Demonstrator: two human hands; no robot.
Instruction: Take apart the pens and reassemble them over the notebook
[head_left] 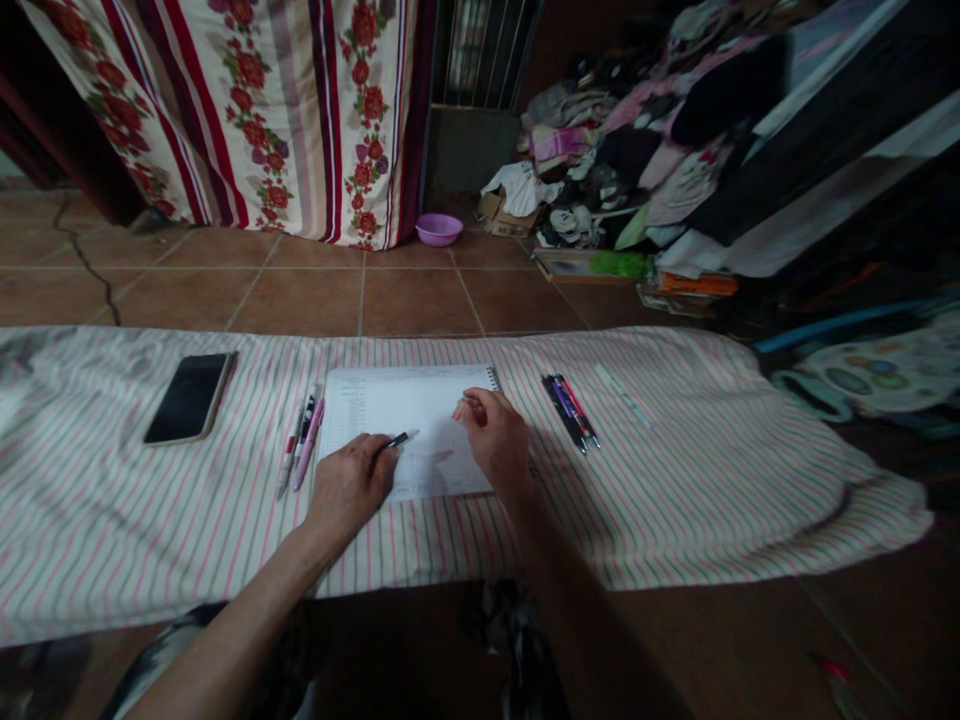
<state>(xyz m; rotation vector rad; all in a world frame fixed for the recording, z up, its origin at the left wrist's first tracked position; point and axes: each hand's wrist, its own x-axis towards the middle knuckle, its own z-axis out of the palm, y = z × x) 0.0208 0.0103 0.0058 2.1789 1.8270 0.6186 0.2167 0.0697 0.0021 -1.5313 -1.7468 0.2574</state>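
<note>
A spiral notebook (405, 395) lies open on the striped cloth in front of me, printed lines down its left side. My left hand (351, 482) rests on its lower left part, fingers closed on a black pen (396, 440) whose pale tip points right over the page. Above the right side of the page, my right hand (496, 435) is closed, thumb and fingertips pinched together. Whether anything small sits in that pinch is too dim to make out. Left of the notebook lie several pens (307, 447); to its right is a group of dark, purple and red pens (571, 412).
A phone (189, 400) lies on the striped cloth (712, 450) at left. A pale green-white stick (624, 395) is at right. Beyond, on the tiled floor, stand a purple basin (439, 230) and a heap of clothes (630, 150) beside a floral curtain (255, 110).
</note>
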